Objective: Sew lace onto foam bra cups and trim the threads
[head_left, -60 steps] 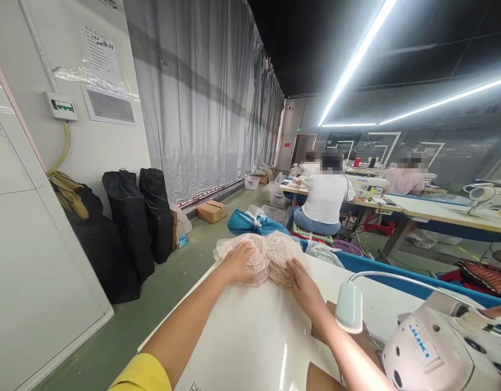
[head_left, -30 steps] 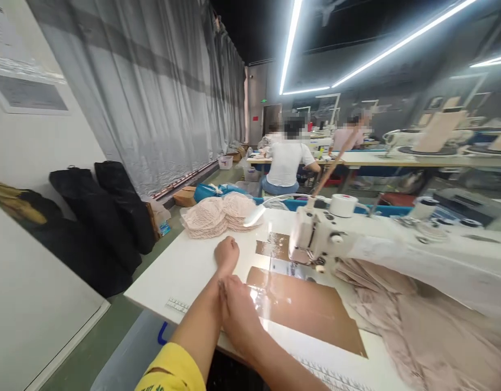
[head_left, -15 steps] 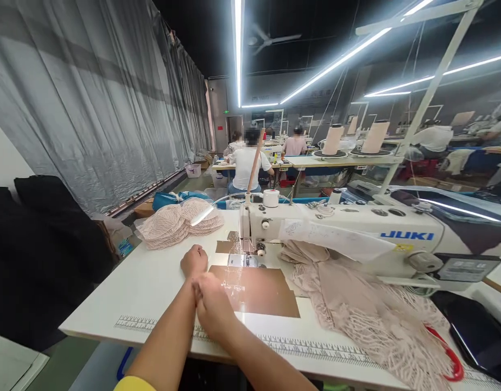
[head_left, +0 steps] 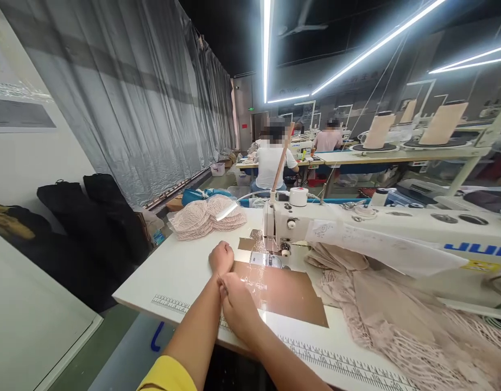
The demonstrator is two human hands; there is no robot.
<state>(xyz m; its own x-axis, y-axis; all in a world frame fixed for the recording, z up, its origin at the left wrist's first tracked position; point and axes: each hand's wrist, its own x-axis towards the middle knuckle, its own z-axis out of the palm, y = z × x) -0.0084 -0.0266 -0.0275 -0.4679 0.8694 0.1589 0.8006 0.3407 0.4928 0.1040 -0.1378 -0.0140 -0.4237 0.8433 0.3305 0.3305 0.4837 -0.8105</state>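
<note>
Two hands of mine meet over the white table (head_left: 172,269): left hand (head_left: 221,258) curled in, right hand (head_left: 239,304) bunched at my left wrist (head_left: 214,285), whether pinching anything I cannot tell. Stacked lace pieces (head_left: 193,218) lie beyond, apart from both.

"What's carrying everything here?"
"A white surface (head_left: 181,266), with ruler markings (head_left: 331,355) along its near edge."
"And what lies on it?"
"A glossy brown sheet (head_left: 286,293), in front of the sewing machine (head_left: 380,220). Smaller brown pieces (head_left: 246,244) lie just beyond the sheet."
"And toward the sides?"
"A two-mound stack of pale pink lace (head_left: 193,221) near the far edge, left of the machine; rumpled, partly lacy beige fabric (head_left: 380,298) at the right."
</note>
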